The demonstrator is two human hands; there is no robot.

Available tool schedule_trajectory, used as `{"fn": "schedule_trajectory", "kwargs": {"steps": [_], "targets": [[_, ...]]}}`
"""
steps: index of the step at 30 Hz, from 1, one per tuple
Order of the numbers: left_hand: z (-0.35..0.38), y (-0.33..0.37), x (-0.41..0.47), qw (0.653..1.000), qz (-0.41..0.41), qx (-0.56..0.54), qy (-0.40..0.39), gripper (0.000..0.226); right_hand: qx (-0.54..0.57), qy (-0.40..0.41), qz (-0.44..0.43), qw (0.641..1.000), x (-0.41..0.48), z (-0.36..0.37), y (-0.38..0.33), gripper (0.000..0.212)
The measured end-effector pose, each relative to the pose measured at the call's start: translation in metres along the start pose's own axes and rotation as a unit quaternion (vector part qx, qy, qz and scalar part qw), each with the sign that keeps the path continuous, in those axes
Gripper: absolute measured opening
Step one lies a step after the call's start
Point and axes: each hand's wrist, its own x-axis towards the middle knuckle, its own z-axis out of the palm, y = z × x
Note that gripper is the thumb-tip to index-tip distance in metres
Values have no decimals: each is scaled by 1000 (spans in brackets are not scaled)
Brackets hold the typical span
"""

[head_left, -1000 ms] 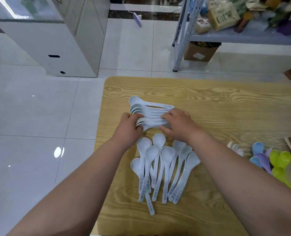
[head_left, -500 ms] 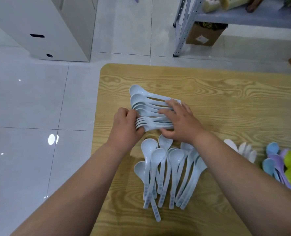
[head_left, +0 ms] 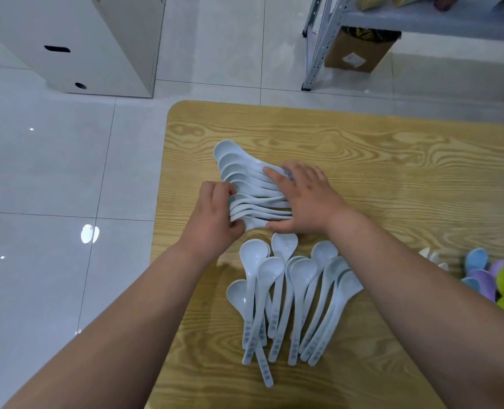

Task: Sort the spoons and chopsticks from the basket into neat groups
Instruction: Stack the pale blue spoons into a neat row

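**Squaring up the spoon row**

Head view: at frame centre on the bench (head_left: 392, 160), the left hand (head_left: 215, 214) pinches the bowl ends of the nested white spoons (head_left: 245, 178) while the right hand (head_left: 307, 199), fingers spread, presses their handles, likely to align them. Loose spoons (head_left: 289, 290) fan below.

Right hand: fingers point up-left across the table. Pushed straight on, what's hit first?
The right hand already lies on the handles of the stacked pale blue plastic spoons; straight on, it likely slides toward their bowls, then the wooden table's left edge.
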Motion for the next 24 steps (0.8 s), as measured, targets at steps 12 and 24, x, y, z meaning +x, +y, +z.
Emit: {"fn": "schedule_trajectory", "kwargs": {"steps": [12, 24], "targets": [[3, -7, -2, 994, 69, 75, 38, 54, -47, 6, -5, 999, -6, 13, -7, 98], [0, 6, -10, 987, -155, -43, 6, 52, 69, 233, -51, 969, -16, 29, -22, 37]]}}
